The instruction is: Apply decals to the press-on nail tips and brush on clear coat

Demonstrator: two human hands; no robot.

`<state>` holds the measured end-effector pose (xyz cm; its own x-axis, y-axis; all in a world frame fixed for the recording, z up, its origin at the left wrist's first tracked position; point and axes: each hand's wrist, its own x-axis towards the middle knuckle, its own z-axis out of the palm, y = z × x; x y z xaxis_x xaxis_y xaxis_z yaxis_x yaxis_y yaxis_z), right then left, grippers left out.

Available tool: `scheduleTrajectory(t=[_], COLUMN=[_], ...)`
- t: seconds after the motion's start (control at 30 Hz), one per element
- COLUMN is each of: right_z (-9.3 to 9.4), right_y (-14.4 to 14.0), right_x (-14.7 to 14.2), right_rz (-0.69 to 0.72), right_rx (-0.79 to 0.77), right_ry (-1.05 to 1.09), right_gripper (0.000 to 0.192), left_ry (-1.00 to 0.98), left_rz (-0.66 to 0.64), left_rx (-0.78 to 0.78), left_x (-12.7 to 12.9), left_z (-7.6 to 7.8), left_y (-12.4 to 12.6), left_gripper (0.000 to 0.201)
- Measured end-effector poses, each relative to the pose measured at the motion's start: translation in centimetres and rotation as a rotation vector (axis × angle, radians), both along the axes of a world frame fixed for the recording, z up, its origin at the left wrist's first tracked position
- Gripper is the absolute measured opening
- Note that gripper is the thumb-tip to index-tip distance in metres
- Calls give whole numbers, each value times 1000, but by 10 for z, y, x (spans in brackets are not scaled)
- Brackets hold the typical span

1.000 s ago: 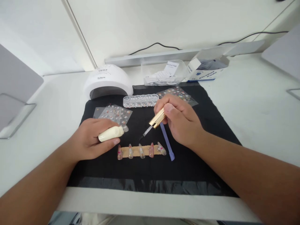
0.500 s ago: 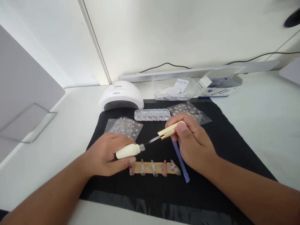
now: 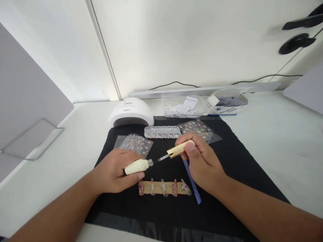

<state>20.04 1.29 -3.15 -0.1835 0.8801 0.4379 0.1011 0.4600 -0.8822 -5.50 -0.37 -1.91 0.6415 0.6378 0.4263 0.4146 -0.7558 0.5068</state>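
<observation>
My left hand (image 3: 114, 171) is closed round a cream nail polish bottle (image 3: 136, 167), tilted on its side with its clear neck to the right. Between the thumb and fingers of my right hand (image 3: 200, 158) is a gold brush cap (image 3: 180, 149). Its brush (image 3: 161, 158) points down-left, the dark tip close to the bottle's mouth; whether they touch I cannot tell. Below lie several decorated false nails (image 3: 164, 188) in a row on a tan strip (image 3: 157, 189). A purple stick (image 3: 193, 183) rests beside them, its upper end hidden by my right hand.
On the black mat (image 3: 151, 215) lie a rhinestone case (image 3: 162, 132) and sticker sheets (image 3: 135, 144), with more sticker sheets (image 3: 196, 129) to the right. Behind stand a white nail lamp (image 3: 131, 111), a clear plastic box (image 3: 184, 109) and an alcohol pad box (image 3: 227, 105).
The camera view has tilted up, so everything sits lower in the picture and a black door handle shows more fully. Both hands keep the same hold, with the brush still near the bottle's mouth.
</observation>
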Motion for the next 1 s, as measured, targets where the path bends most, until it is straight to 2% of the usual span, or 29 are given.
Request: scheduleTrajectory(t=[0.33,0.53,0.7,0.8,1.0], right_z=[-2,4,15,18,20], right_y=[1,0,2,2,-4], right_x=[0,-1,0,0,-2], right_rz=[12,31,195,186,168], right_rx=[7,45,118,82,-23], right_ry=[-26,-206,-341,-336,-280], right_gripper=[43,42,25,14,9], left_ry=[10,19,21,28,24], left_rz=[4,-18,-23,-13,1], left_rx=[-4,-41,-58,-62,-34], left_x=[1,2,3,4,5], left_z=[0,1,2,2,4], left_y=[-1,-1,-1,-1,-1], left_gripper=[7,6,8,9,13])
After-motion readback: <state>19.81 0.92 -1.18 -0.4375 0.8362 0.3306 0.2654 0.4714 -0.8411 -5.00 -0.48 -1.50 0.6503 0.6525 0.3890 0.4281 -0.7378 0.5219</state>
